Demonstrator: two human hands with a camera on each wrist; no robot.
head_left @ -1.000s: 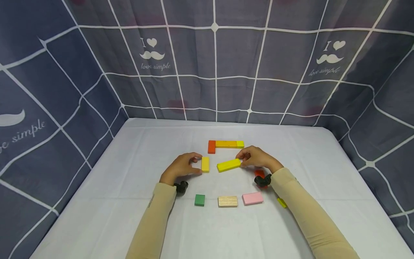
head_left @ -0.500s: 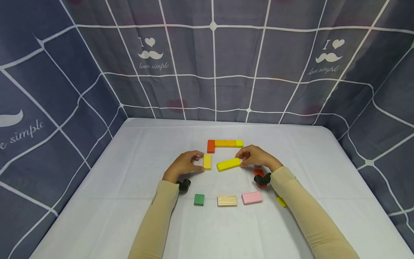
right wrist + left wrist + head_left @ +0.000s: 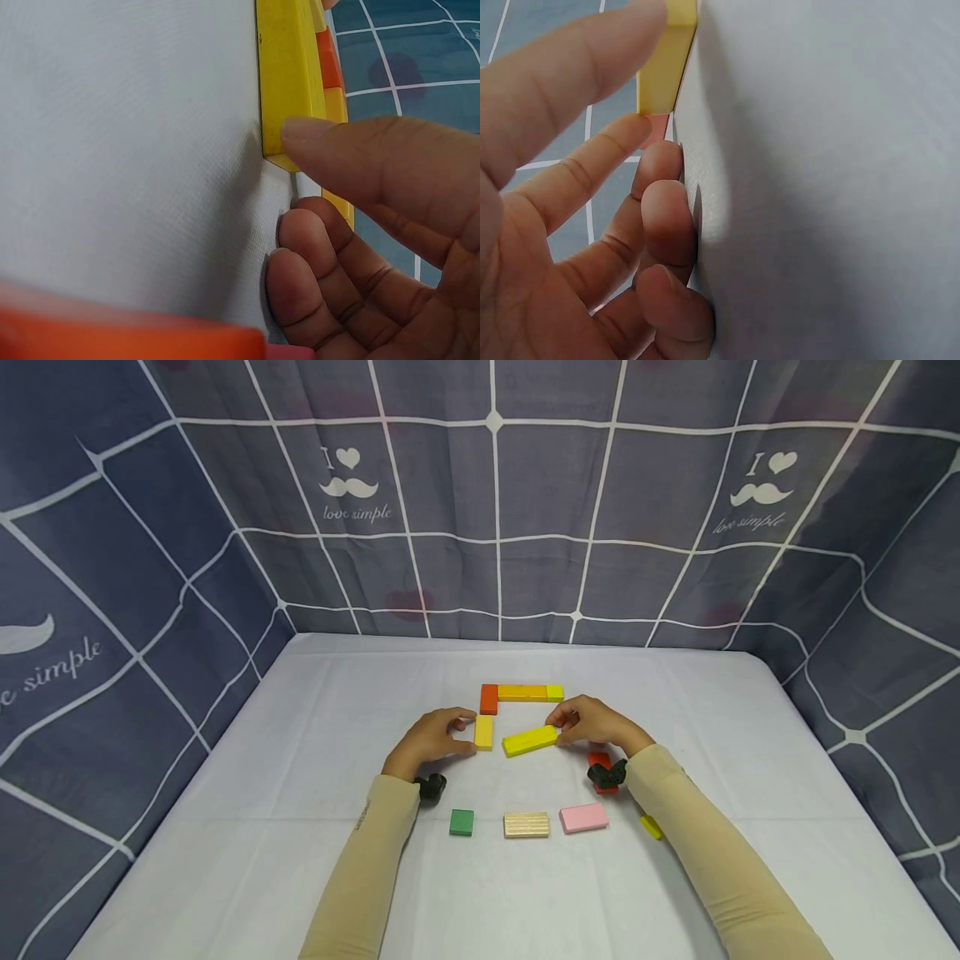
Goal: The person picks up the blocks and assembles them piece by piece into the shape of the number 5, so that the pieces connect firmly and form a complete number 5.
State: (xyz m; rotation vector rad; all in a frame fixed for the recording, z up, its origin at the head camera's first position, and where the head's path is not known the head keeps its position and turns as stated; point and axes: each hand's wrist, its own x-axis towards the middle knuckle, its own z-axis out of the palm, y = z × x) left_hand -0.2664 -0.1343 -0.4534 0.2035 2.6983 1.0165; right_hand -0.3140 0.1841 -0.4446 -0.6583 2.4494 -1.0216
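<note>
My left hand [image 3: 427,742] pinches a pale yellow block [image 3: 483,733] lengthwise between thumb and index finger. In the left wrist view the thumb covers part of this block [image 3: 664,75], which lies on the cloth. My right hand [image 3: 596,725] holds the right end of a longer bright yellow block [image 3: 529,741], slanted on the table; the right wrist view shows the thumb on that block [image 3: 289,82]. Behind them an upright orange-red block [image 3: 489,699], an orange bar [image 3: 522,693] and a small yellow block [image 3: 555,693] form a row. The pale block's far end is at the orange-red block's near end.
Nearer the front lie a green block [image 3: 462,822], a striped wooden block [image 3: 526,825] and a pink block [image 3: 584,817]. A red block [image 3: 598,758] is partly hidden under my right wrist camera, and a yellow-green block [image 3: 651,827] beside the sleeve. Grey curtains surround the white table [image 3: 375,893].
My left hand has slid the pale yellow block away from me and slightly right, up to the orange-red block. My right hand and the bright yellow block have stayed about still.
</note>
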